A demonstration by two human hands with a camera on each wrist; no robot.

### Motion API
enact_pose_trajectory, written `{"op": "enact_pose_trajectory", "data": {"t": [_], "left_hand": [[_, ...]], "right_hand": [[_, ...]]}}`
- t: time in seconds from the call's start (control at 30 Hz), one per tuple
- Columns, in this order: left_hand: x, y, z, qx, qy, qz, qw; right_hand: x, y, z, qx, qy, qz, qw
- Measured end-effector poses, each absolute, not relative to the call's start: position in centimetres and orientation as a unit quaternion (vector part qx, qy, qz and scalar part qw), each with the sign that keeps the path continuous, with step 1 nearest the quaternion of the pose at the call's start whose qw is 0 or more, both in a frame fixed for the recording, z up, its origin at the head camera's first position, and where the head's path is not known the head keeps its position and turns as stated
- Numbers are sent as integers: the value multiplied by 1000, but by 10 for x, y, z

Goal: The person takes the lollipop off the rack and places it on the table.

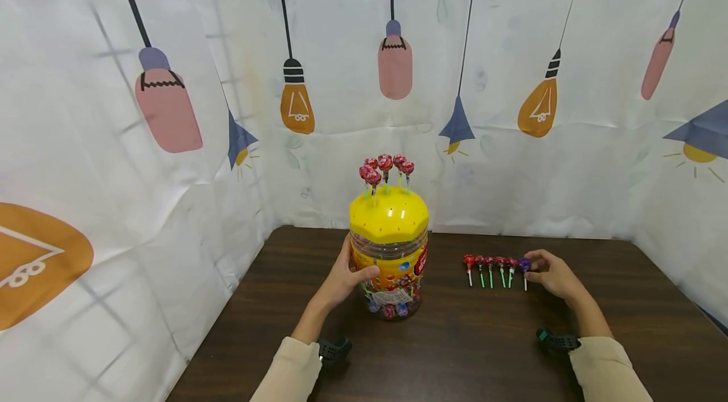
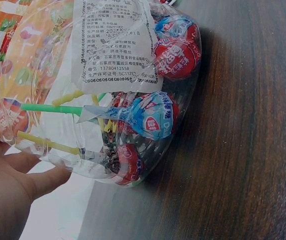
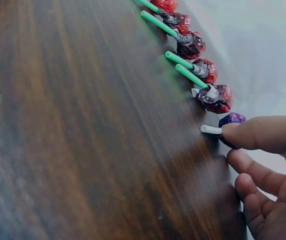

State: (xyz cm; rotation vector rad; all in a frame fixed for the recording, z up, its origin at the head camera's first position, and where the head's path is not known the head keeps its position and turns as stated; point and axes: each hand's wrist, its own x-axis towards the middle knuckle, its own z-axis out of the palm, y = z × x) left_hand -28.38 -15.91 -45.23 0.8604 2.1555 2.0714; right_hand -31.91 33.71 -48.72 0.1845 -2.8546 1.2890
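Observation:
A clear plastic candy jar (image 1: 392, 275) with a yellow lid (image 1: 389, 219) stands upright on the table. Several red-wrapped lollipops (image 1: 385, 162) rise by their sticks from holes in the lid. My left hand (image 1: 348, 275) grips the jar's left side, thumb across the front; more lollipops (image 2: 153, 117) lie inside the jar. Over at the right, my right hand (image 1: 548, 272) pinches a purple-wrapped lollipop (image 1: 524, 265) with a white stick, its head partly hidden by the thumb (image 3: 258, 134). It is at the right end of a row of red-wrapped lollipops (image 1: 490, 261).
The dark wood-grain table (image 1: 455, 351) runs back to a white curtain (image 1: 341, 29) printed with lamps. A dark wrist strap (image 1: 335, 349) is on the left wrist, and another strap (image 1: 557, 342) is on the right.

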Motion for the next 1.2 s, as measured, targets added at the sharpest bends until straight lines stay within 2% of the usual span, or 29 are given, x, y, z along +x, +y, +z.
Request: {"op": "enact_pose_trajectory", "data": {"t": [0.4,0.57,0.7,0.83,1.0,1.2], "left_hand": [[-283,-159,-452,278,692,666,17],[-283,-160,-453,279,694,664,17],[-284,-159,-453,275,697,662,16],[-284,-159,-453,272,697,663,15],[-284,-159,-453,270,696,665,17],[-282,-159,-452,264,702,661,12]], "right_hand": [[-315,345,-484,59,-907,417,-6],[-311,351,-471,61,-902,426,15],[-305,344,-446,77,-894,437,56],[-296,321,-415,124,-871,463,103],[-278,269,-381,190,-827,507,150],[-265,203,-358,262,-763,564,178]]}}
